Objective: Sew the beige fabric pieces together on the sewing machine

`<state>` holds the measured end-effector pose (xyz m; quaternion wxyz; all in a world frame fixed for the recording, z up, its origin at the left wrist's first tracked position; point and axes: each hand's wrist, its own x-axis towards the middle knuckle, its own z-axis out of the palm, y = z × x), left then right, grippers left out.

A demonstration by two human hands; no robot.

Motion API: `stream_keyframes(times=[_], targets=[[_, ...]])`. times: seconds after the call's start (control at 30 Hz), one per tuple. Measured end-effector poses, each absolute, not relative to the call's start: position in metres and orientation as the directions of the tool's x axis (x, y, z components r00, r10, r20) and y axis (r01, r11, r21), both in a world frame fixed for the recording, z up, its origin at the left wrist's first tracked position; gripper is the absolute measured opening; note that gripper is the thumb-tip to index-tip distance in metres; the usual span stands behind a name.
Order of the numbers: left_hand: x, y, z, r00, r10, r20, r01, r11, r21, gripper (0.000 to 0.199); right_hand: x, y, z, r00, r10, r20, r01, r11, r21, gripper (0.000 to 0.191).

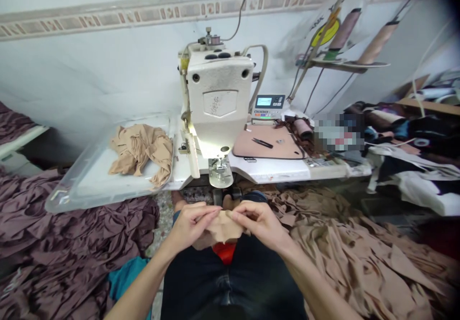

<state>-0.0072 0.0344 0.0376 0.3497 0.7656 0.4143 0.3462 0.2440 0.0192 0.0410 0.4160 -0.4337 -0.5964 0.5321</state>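
Both hands were up over the lap, in front of the machine. Left hand (pixel 190 226) and right hand (pixel 259 223) were both narrow, thumb and fingers pinching opposite sides of a small tan fabric piece (pixel 223 229). Piece sat between them, on the person's side of the presser foot (pixel 220 172) of the industrial sewing machine (pixel 215 97), not touching it. Pinch looked sound: fingertips close together kept the cloth controlled, with little slack between hands. Tan fabric heap (pixel 345 243) lay right of the lap, maroon fabric heap (pixel 72 219) left. Clear plastic tray (pixel 89 178) at the white table's (pixel 273 170) left end held a crumpled tan bundle (pixel 140 152). Thread snips (pixel 262 142) lay on a tan mat (pixel 246 145) toward the right end.
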Motion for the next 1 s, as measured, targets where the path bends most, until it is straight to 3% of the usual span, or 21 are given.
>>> stream_keyframes(times=[0.13, 0.3, 0.4, 0.5, 0.63, 0.8, 1.0], targets=[[-0.008, 0.036, 0.042, 0.392, 0.874, 0.287, 0.367, -0.435, 0.822, 0.027, 0.239, 0.014, 0.059, -0.174, 0.941, 0.289, 0.216, 0.323, -0.921, 0.034], [0.001, 0.044, 0.062, 0.298, 0.919, 0.259, 0.260, -0.339, 0.904, 0.026, 0.234, 0.025, 0.075, -0.041, 0.920, 0.390, 0.273, 0.385, -0.881, 0.034], [0.005, 0.053, 0.068, 0.220, 0.957, 0.187, 0.175, -0.227, 0.958, 0.026, 0.231, 0.039, 0.075, 0.025, 0.926, 0.376, 0.237, 0.360, -0.902, 0.034], [0.008, 0.063, 0.069, 0.161, 0.978, 0.133, 0.110, -0.151, 0.982, 0.030, 0.230, 0.052, 0.070, 0.043, 0.964, 0.263, 0.127, 0.256, -0.958, 0.036], [0.012, 0.069, 0.078, 0.075, 0.989, 0.129, 0.216, -0.142, 0.966, 0.034, 0.229, 0.063, 0.063, 0.041, 0.995, 0.090, -0.049, 0.092, -0.995, 0.042], [0.021, 0.077, 0.093, -0.030, 0.993, 0.110, 0.226, -0.100, 0.969, 0.035, 0.228, 0.071, 0.062, 0.093, 0.989, 0.115, -0.112, 0.125, -0.986, 0.036], [0.030, 0.094, 0.088, -0.067, 0.977, 0.201, 0.170, -0.187, 0.967, 0.032, 0.230, 0.086, 0.064, 0.151, 0.979, 0.134, -0.123, 0.153, -0.981, 0.036]])
